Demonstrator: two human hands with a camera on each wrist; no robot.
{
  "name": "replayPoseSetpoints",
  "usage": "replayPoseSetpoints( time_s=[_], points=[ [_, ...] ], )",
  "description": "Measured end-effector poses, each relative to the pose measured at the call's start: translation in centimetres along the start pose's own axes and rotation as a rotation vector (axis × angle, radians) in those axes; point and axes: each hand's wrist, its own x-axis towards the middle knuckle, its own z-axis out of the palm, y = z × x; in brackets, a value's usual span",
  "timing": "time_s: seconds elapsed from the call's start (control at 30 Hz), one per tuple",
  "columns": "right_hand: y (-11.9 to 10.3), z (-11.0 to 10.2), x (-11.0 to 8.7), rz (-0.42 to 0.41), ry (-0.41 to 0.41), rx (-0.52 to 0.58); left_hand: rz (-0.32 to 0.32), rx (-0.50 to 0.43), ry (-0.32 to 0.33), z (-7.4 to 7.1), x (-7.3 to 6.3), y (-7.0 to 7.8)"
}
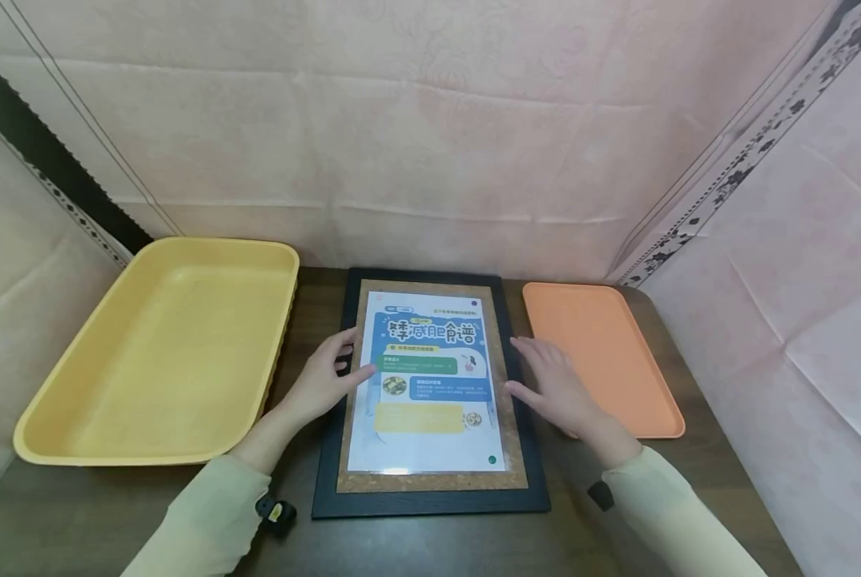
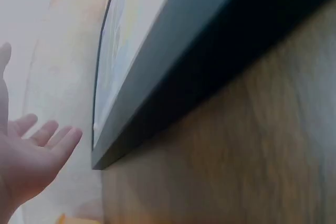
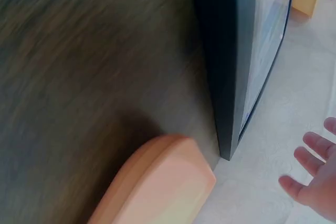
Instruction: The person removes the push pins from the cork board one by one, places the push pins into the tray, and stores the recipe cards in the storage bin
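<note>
A black picture frame point(image 1: 430, 503) lies on the table, with a cork border point(image 1: 430, 482) around a printed poster point(image 1: 423, 449) in blue, green and yellow. My left hand point(image 1: 327, 375) is over its left side, fingers spread and relaxed, the thumb reaching in over the poster's edge. Over the right side is my right hand point(image 1: 556, 389), its fingers loosely extended and nothing held. Both wrist views show the frame's dark edge close up, with the left hand point(image 2: 34, 156) and the right hand point(image 3: 317, 174) spread beside it.
A large yellow tray point(image 1: 163, 353) stands on the left. On the right lies a smaller orange tray point(image 1: 610, 353), partly behind my right hand. Pale patterned cloth point(image 1: 416, 160) rises behind and at both sides of the dark wooden table point(image 1: 401, 553).
</note>
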Motion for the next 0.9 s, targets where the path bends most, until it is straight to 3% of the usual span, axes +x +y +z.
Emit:
replayPoseSetpoints(
  time_s=[0.23, 0.5, 0.9],
  points=[
    [-0.6, -0.3, 0.7, 0.082, 0.01, 0.16, -0.146, -0.092, 0.019, 1.4, 0.9, -0.6],
    [-0.8, -0.2, 1.2, 0.074, 0.018, 0.187, -0.193, -0.008, 0.056, 2.9, 1.2, -0.3],
    [-1.5, 0.2, 1.9, 0.061, -0.019, 0.221, -0.314, -0.148, 0.067, 3.8, 1.2, 0.9]
  ],
)
